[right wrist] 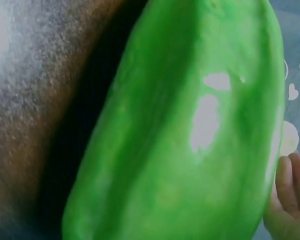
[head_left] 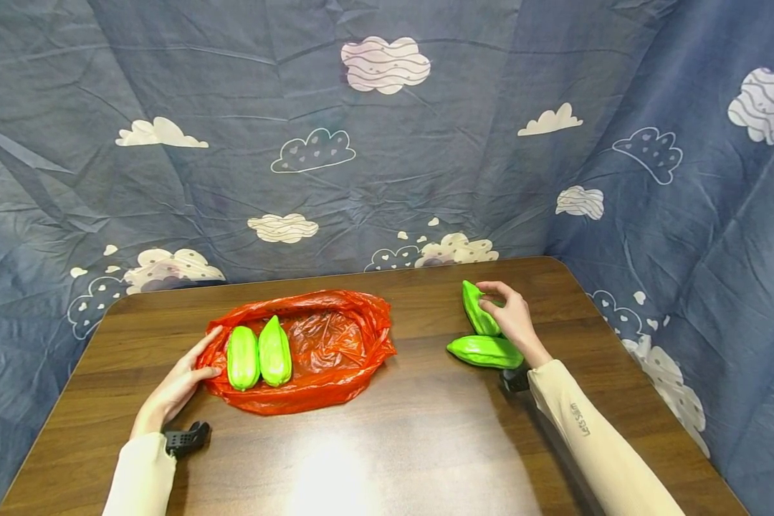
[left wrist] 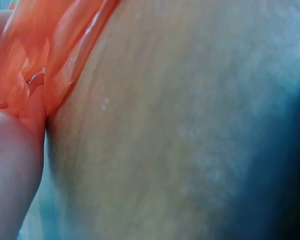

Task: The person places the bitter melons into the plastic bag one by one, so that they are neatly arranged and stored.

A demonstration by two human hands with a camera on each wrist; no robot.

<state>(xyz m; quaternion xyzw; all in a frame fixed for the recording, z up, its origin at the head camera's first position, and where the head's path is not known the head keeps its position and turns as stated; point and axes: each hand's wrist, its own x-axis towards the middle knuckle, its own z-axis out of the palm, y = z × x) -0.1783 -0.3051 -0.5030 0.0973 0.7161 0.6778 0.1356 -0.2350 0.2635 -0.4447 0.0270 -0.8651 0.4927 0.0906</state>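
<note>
A crinkled red plastic bag lies on the table with its mouth spread open. Two glossy green papayas sit side by side at its left end. My left hand holds the bag's left rim; in the left wrist view the translucent film covers part of a digit. On the right, my right hand has thumb and index finger on the farther papaya. Another papaya lies crosswise in front, near the wrist. That ridged fruit fills the right wrist view, hiding most of the hand.
The brown wooden table extends between the bag and the right-hand papayas. A blue cloud-patterned curtain hangs behind the table and along its right side. Black wrist devices are worn at both wrists.
</note>
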